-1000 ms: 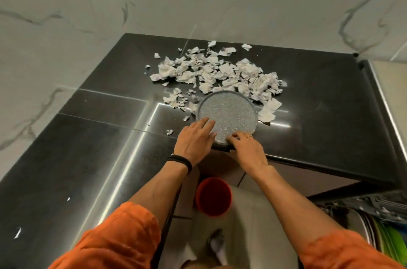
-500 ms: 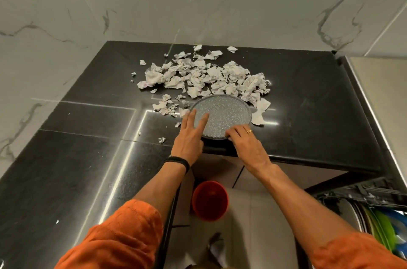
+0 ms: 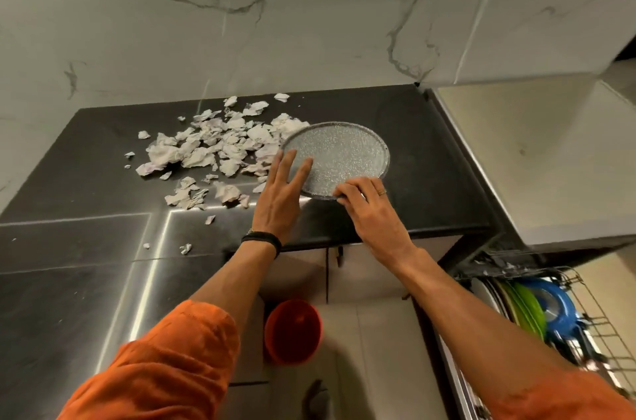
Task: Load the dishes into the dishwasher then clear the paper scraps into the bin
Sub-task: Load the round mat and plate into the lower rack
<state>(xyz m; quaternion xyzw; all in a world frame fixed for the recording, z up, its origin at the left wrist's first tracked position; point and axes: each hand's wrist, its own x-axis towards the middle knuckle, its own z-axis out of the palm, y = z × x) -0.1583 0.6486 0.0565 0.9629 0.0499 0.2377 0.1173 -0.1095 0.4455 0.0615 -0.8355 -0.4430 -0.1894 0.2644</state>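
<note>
My right hand (image 3: 370,209) pinches the round speckled grey plate (image 3: 344,154) by its rim; my left hand (image 3: 278,199), fingers straight, steadies it, probably to scoop the white paper scraps (image 3: 220,147).

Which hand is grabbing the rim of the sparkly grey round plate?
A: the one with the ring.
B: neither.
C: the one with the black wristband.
A: the right hand, wearing the ring, curls its fingers over the round grey speckled plate at its near rim; the left hand has straight fingers.

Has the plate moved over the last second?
Yes. The plate has gone from the front edge of the counter back toward the wall and to the right. It now overlaps the right end of the scraps.
</note>
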